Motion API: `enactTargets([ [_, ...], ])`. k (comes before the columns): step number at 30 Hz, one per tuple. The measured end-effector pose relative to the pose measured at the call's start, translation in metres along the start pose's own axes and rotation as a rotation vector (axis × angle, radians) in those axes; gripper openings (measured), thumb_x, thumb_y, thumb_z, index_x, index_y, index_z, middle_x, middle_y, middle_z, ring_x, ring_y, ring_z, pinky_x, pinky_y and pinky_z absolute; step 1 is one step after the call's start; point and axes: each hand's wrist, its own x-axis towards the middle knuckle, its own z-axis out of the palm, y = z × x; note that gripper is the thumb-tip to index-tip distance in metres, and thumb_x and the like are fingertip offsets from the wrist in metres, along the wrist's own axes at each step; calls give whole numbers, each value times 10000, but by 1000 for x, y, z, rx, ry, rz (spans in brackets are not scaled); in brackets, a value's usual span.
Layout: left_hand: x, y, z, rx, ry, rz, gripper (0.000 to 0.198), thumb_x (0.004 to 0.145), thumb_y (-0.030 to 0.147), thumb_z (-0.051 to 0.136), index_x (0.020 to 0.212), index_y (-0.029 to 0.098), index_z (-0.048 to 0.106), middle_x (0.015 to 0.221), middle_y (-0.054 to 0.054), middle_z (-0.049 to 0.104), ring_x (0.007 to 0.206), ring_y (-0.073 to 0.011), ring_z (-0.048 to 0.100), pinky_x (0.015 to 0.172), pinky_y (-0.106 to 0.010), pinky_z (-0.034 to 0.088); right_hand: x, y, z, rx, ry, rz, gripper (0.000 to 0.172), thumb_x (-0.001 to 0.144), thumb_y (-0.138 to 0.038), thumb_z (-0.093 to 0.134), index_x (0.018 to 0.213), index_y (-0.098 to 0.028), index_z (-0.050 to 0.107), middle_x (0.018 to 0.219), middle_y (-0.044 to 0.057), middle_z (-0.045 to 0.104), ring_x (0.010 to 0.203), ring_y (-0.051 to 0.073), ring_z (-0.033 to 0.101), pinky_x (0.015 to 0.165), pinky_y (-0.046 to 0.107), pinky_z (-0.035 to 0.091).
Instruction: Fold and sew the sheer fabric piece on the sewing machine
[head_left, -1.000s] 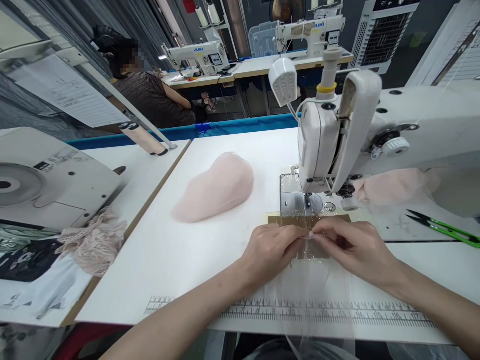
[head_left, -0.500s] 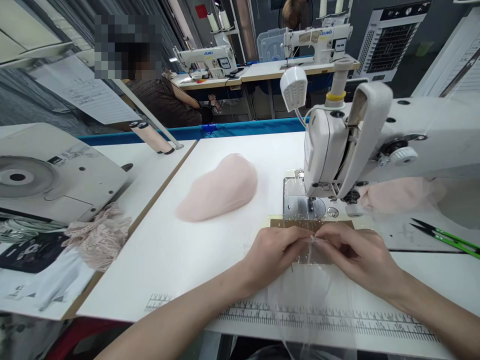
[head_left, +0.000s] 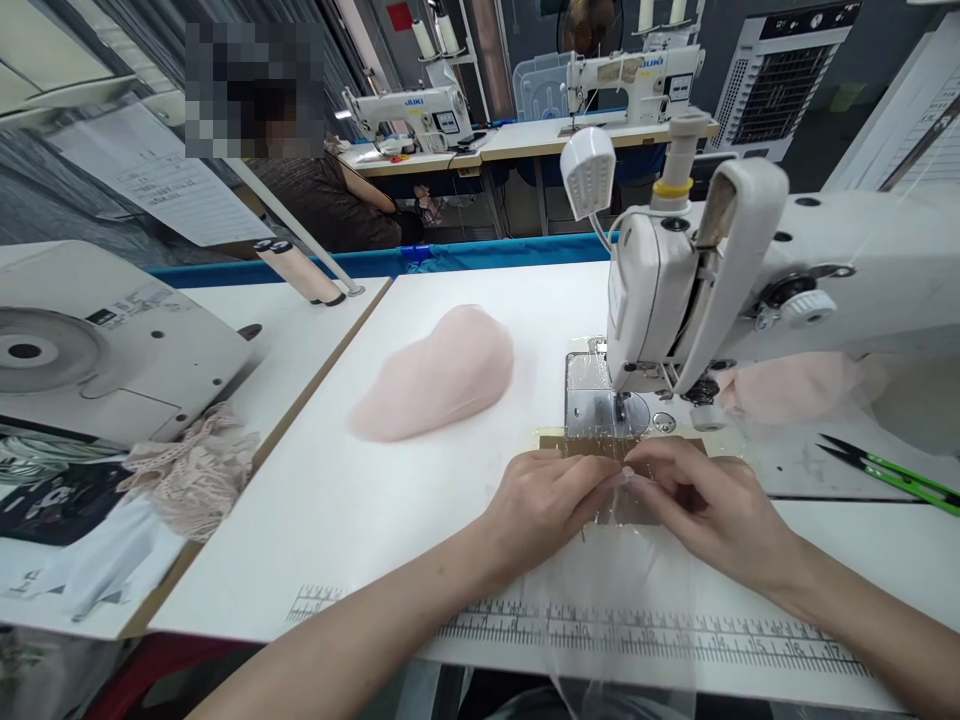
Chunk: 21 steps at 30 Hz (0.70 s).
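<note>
Just in front of the sewing machine [head_left: 652,290], a strip of sheer, whitish fabric [head_left: 619,590] hangs down over the table's front edge. My left hand [head_left: 551,500] pinches its upper end between thumb and fingers. Close against it, my right hand [head_left: 712,510] pinches the same end from the other side, the fingertips nearly touching. Both hands rest by a brown patch [head_left: 555,445] below the metal needle plate [head_left: 589,400]. Left of the machine lies a pale pink fabric piece [head_left: 442,375], apart from both hands.
Green-handled thread snips [head_left: 892,475] lie at the right. More pink fabric [head_left: 795,385] sits under the machine arm. A printed ruler [head_left: 517,625] runs along the front edge. At left are a second machine [head_left: 112,340] and ruffled cloth [head_left: 191,475]. A person [head_left: 330,200] sits beyond.
My hands stay nearly in place, still pinching the sheer fabric. Its hanging part has shifted slightly left, and the right fingers have moved a little.
</note>
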Motion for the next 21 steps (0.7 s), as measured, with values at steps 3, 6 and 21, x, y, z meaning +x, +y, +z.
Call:
enactTargets([
  [3,1,2,-2,-124,-86,-117,67,910,159,524,944,148,581,688,29,687,464,-50,537,459,-172,442,0,1,-1,22,22,9,101,907,-174,529,1004,-190,554,528,-94,425,419,52,392,407,177,355],
  [6,2,3,-3,-327,-214,-241,155,912,149,495,1024,146,601,739,7,703,536,-56,601,487,-157,477,1,2,-2,40,29,-35,80,893,-148,547,950,-192,583,565,-73,511,450,49,448,440,174,389],
  [21,-1,-5,-3,133,23,82,163,933,141,517,1083,115,576,514,85,545,417,-53,426,424,-195,352,1,-1,1,-43,31,-81,176,910,-147,525,1076,-202,514,517,-108,410,410,49,379,422,173,348],
])
